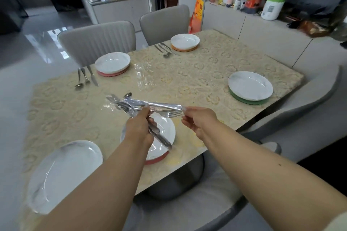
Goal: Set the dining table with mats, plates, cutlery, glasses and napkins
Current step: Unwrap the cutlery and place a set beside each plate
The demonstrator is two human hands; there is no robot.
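Cutlery bundle [142, 106]: shiny steel pieces in clear plastic wrap, held up in the air over the near edge of the table, just above the nearest plate; a fork's tines poke out to the right, other heads bunch at the left, handles run down under the left hand.
Left hand [139, 130]: fingers curled tight round the handles of the bundle, thumb on top.
Right hand [199, 121]: fingertips pinched together on the clear wrap at the fork end.
Nearest plate [167, 133]: white, on a red mat, right below the hands.
Near-left plate [62, 174]: white with grey marbling, at the table's near-left corner; whether a mat lies under it, cannot tell.
Right plate [250, 85]: white, sits on a green mat [247, 100].
Far-left plate [112, 62]: white, on a pink mat, with three pieces of cutlery [86, 77] laid just to its left.
Far plate [185, 41]: white, on an orange mat, another cutlery set [166, 49] beside it.
Table [206, 62]: cream floral cloth under a glossy clear cover.
Chairs [97, 39]: grey, padded, drawn up on the far side.
Sideboard [262, 32]: pale, crowded with bottles and packets.
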